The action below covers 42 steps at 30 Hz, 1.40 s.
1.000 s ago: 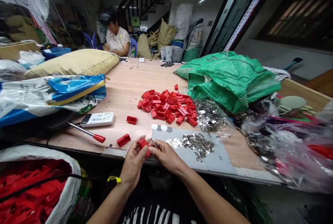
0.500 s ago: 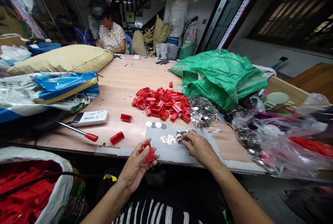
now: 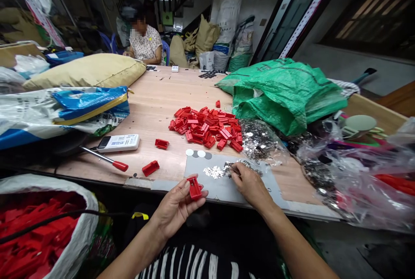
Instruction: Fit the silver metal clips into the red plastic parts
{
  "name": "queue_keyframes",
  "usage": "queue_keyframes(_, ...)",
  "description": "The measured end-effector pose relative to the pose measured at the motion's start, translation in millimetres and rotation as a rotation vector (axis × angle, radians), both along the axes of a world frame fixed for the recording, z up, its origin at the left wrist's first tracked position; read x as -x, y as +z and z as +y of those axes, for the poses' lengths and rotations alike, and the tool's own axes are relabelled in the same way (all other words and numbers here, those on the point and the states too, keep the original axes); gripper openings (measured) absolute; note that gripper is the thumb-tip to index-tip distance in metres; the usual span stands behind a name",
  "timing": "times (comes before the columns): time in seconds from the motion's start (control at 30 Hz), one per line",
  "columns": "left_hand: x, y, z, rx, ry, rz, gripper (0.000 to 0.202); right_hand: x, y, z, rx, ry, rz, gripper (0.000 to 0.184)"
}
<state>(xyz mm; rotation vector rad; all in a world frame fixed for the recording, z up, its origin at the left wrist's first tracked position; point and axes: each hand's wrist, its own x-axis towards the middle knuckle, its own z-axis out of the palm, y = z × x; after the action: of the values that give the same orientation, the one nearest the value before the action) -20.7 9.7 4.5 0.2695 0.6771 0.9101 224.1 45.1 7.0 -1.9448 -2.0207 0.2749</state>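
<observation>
My left hand (image 3: 173, 210) holds a small red plastic case (image 3: 195, 188) between thumb and fingers, its open side facing up, with a bit of metal showing inside. My right hand (image 3: 253, 187) rests at small metal pieces (image 3: 228, 168) on a grey sheet (image 3: 217, 190). Its thumb and forefinger are pinched together; whatever is between them is too small to make out. Beside those fingers lies a bright cluster of flat silver pieces (image 3: 213, 172). Behind the sheet is a heap of red plastic cases (image 3: 207, 127).
Two loose red cases, one of them nearer (image 3: 151, 168), lie left of the sheet. A red-tipped lever (image 3: 119, 165) and a white device (image 3: 123, 142) are further left. A green sack (image 3: 285, 93) and clear bags of metal parts (image 3: 259, 138) flank the right. Another person (image 3: 145, 45) sits across the table.
The left hand has turned the red case so its open side shows more. The right hand stays at the metal pieces, fingers pinched. The whole view has shifted slightly.
</observation>
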Motion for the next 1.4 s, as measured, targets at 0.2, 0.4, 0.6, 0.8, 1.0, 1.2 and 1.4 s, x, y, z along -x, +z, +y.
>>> queue_keyframes(0.2, -4, -2.0, -1, 0.005, -0.003, 0.013, 0.039, 7, 6.9, -5, 0.101, 0.031, 0.486, 0.029)
queue_keyframes(0.4, -12, -2.5, -3, -0.193, 0.045, 0.121, 0.041, 26, 14.4, -15, 0.391, 0.029, 1.064, 0.035)
queue_keyframes(0.6, -20, -16.4, -2, -0.539, 0.153, 0.42, 0.035, 46, 6.6, -27, 0.32, 0.093, 1.064, 0.026)
queue_keyframes(0.8, -18, -24.1, -5, -0.817, 0.168, 0.763, 0.034, 57, 5.0, -35, 0.143, 0.134, 0.832, 0.01)
queue_keyframes(1.0, -14, -23.5, -7, -1.079, 0.207, 1.015, 0.042, 60, 4.9, -42, 0.047, 0.216, 0.624, 0.003)
queue_keyframes(1.2, -12, -25.6, -6, -1.221, 0.261, 1.115, 0.044, 58, 5.4, -44, -0.035, 0.337, 0.559, 0.011)
queue_keyframes(1.4, -12, -24.7, -5, -1.297, 0.282, 1.138, 0.043, 57, 10.5, -45, -0.039, 0.388, 0.447, 0.012)
